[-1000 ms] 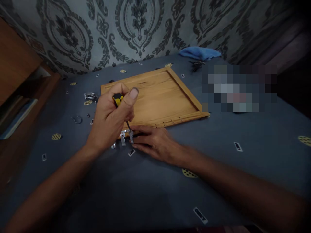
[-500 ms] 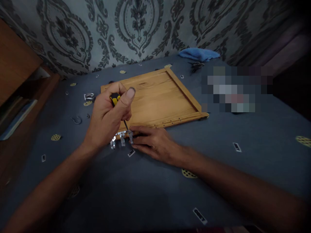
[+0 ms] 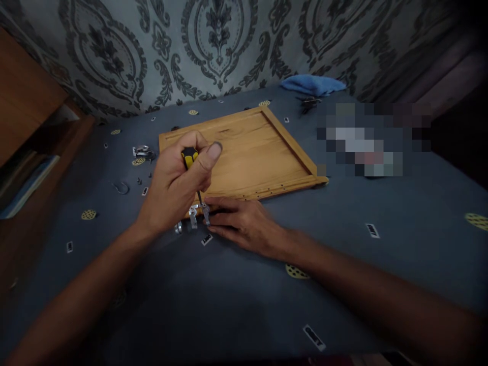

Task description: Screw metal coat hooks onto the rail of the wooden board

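Note:
My left hand (image 3: 179, 185) is closed around the yellow-and-black handle of a screwdriver (image 3: 189, 156), its thumb pointing up and to the right. The shaft runs down to a silver metal hook (image 3: 206, 214) at the near edge of a framed wooden panel (image 3: 247, 152). My right hand (image 3: 244, 221) steadies that hook from the right, fingertips pressed against it. Left of it sits another silver hook (image 3: 193, 217), and a rounded metal part (image 3: 178, 227) shows below my left wrist. Small dark holes dot the panel's near rail.
Shiny metal hardware (image 3: 143, 151), small screws (image 3: 139, 180) and a bent wire-like piece (image 3: 121, 188) lie left of the panel on the dark patterned cloth (image 3: 236, 305). A blue cloth (image 3: 312, 84) lies by the wall. A wooden shelf unit (image 3: 49, 157) stands at left.
My left hand has shifted slightly right with the screwdriver, and its wrist has turned, showing more of the handle. My right hand stays at the hook.

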`<state>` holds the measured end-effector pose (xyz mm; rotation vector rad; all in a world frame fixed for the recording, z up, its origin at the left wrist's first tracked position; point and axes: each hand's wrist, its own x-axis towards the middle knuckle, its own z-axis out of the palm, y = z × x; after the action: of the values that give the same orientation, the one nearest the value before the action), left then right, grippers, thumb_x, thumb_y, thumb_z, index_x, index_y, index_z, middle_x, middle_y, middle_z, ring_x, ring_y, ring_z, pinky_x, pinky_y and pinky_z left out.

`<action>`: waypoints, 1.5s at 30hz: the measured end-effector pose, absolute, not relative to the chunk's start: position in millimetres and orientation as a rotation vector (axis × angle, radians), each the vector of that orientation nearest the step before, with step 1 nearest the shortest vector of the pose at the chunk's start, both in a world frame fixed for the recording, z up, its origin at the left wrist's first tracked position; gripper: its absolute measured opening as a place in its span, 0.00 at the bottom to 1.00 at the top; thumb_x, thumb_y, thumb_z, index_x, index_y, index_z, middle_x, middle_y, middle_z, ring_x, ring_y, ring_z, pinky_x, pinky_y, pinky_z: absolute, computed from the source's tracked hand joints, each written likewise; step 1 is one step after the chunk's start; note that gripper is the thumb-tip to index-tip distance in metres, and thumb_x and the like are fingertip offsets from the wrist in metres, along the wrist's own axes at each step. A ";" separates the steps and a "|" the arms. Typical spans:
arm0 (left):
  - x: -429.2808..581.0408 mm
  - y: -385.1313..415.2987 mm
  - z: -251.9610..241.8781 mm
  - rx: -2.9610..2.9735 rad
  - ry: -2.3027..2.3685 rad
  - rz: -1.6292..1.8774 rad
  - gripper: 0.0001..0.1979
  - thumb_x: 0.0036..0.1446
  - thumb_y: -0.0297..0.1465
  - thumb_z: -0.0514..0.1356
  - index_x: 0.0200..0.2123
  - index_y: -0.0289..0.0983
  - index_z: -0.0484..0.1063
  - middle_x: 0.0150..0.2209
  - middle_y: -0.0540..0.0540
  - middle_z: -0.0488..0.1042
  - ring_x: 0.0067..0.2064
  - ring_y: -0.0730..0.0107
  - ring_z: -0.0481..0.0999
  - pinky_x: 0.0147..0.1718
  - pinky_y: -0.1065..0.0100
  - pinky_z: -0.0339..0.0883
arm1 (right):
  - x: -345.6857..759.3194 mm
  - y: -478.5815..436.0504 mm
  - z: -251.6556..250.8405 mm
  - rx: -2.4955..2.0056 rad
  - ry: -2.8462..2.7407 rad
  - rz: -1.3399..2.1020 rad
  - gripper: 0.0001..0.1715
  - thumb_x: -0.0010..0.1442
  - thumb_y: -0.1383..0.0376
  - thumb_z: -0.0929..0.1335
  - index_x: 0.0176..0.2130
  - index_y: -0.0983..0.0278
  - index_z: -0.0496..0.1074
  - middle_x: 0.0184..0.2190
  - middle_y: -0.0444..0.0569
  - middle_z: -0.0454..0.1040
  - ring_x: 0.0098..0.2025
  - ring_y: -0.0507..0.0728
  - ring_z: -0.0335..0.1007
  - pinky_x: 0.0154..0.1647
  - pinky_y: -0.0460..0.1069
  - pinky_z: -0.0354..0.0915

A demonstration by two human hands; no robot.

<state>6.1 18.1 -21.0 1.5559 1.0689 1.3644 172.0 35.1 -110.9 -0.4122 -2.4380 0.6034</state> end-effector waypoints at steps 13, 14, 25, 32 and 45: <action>6.2 17.8 -20.7 1.538 1.058 1.346 0.16 0.60 0.40 0.64 0.27 0.41 0.62 0.20 0.55 0.58 0.22 0.74 0.55 0.21 0.65 0.50 | 173.4 35.9 -111.5 -0.410 -2.384 0.680 0.08 0.67 0.65 0.70 0.42 0.66 0.80 0.54 0.58 0.76 0.52 0.62 0.78 0.54 0.57 0.73; 6.1 17.8 -20.9 1.542 1.063 1.343 0.16 0.61 0.40 0.64 0.27 0.41 0.62 0.20 0.55 0.58 0.22 0.74 0.55 0.21 0.65 0.50 | 173.3 35.9 -111.5 -0.406 -2.385 0.678 0.08 0.67 0.65 0.69 0.42 0.66 0.80 0.54 0.58 0.77 0.52 0.62 0.78 0.54 0.57 0.73; 5.1 15.8 -20.4 1.577 1.098 1.332 0.15 0.63 0.39 0.62 0.28 0.40 0.62 0.20 0.55 0.58 0.22 0.75 0.56 0.23 0.65 0.51 | 172.5 35.5 -110.5 -0.416 -2.356 0.729 0.09 0.66 0.64 0.70 0.42 0.65 0.80 0.54 0.57 0.76 0.52 0.61 0.77 0.54 0.57 0.72; 5.0 15.5 -20.6 1.533 1.080 1.320 0.16 0.62 0.40 0.63 0.27 0.40 0.61 0.20 0.57 0.57 0.22 0.76 0.57 0.22 0.68 0.52 | 173.2 32.2 -101.4 -0.579 -2.229 0.771 0.10 0.64 0.69 0.65 0.37 0.65 0.77 0.48 0.56 0.80 0.42 0.58 0.79 0.43 0.52 0.73; 4.5 16.1 -20.1 1.537 1.062 1.319 0.16 0.62 0.39 0.62 0.27 0.40 0.62 0.20 0.56 0.58 0.22 0.75 0.56 0.23 0.66 0.52 | 175.2 35.3 -102.4 -0.645 -2.171 0.934 0.18 0.66 0.72 0.59 0.53 0.63 0.66 0.46 0.52 0.80 0.47 0.56 0.78 0.49 0.53 0.71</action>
<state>4.5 16.1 -20.1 1.5374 1.0618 1.3188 175.2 35.3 -102.4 -0.6451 -2.1709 0.9340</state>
